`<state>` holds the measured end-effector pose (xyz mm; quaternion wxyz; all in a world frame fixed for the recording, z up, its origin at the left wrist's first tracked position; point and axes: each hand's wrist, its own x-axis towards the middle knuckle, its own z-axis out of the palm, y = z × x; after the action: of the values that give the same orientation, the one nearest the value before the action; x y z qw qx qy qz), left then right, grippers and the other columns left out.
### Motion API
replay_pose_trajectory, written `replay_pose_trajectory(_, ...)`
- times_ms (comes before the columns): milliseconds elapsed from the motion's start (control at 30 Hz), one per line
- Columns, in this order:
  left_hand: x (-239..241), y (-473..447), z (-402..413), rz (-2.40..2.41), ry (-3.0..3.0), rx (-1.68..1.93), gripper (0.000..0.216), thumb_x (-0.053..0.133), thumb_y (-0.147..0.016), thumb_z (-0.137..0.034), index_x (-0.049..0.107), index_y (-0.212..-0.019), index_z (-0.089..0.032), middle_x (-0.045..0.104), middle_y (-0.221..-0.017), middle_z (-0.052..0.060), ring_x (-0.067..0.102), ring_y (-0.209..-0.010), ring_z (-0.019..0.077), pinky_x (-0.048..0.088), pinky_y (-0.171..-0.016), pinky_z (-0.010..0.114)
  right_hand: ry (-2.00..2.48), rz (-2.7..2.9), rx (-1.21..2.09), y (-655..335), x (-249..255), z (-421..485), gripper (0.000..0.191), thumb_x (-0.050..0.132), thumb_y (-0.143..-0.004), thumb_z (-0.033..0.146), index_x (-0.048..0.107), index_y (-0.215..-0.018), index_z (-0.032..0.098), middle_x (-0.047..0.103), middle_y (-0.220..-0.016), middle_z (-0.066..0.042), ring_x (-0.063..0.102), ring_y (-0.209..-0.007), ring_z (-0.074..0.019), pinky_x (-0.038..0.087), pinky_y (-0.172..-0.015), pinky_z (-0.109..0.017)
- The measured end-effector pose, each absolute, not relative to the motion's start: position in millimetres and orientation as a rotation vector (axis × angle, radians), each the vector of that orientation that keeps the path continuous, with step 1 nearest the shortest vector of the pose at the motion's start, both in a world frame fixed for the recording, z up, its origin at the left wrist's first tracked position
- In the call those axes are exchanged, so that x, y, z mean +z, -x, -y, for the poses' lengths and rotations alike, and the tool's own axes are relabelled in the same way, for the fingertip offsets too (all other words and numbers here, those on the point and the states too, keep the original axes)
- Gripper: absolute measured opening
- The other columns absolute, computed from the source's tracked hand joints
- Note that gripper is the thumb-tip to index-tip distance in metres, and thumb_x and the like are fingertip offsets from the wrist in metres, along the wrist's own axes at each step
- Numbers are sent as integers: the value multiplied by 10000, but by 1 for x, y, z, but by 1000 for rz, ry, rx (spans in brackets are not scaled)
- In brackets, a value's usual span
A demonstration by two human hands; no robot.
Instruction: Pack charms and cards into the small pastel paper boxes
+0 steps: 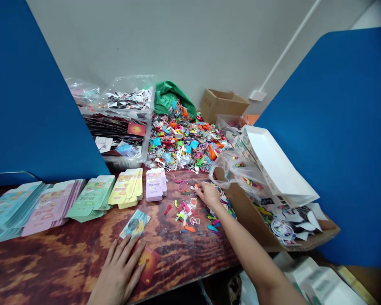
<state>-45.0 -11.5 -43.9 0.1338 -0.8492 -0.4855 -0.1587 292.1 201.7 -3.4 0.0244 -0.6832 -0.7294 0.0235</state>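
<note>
The right hand [208, 195] is narrowly pinched, fingertips down among scattered coloured trinkets [186, 218] on the wood-grain desk [66, 264], though any piece between them is too small to make out, while the open left hand [119, 269] lies flat on a red card [150, 264] just beside a printed card [135, 223]. Stacks of printed flat cartons [128, 188] stand in a row to the left of the trinkets, a cardboard box [250, 216] sits just right of the right hand, and a heap of mixed small pieces [184, 140] lies beyond, beside a clear plastic bin [117, 135]
</note>
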Motion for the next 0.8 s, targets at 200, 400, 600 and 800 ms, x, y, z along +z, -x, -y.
replay_pose_trajectory(200,-45,46,12,1409,2460,-473,473,527,-882,-412,534,-1327,-252,571,-1350,37,416,-1303,244,141,-1167,401,2095,2269,112,-300,0,-201,273,425,-966,352,666,-977,223,705,-902,-35,638,-826,-165,381,-684,-232)
replay_pose_trajectory(400,-47,46,11,1407,2483,-470,484,542,-871,-413,535,-1328,-255,569,-1353,36,413,-1306,248,129,-1174,403,2133,2308,11,-329,13,-192,281,445,-940,272,661,-1114,225,679,-1001,-89,633,-855,-206,414,-689,-273)
replay_pose_trajectory(600,-47,47,12,1397,2478,-456,485,545,-865,-417,540,-1322,-254,563,-1362,43,417,-1307,257,130,-1172,417,1819,2637,37,-315,0,-185,350,413,-964,242,616,-1241,312,620,-1282,-26,535,-1115,-200,391,-954,-299)
replay_pose_trajectory(800,-48,46,13,1415,2498,-461,484,528,-878,-407,526,-1336,-251,552,-1374,51,411,-1314,262,141,-1168,426,1828,2719,22,-335,4,-169,313,440,-951,242,648,-1181,275,667,-1214,-31,524,-1139,-221,402,-955,-314)
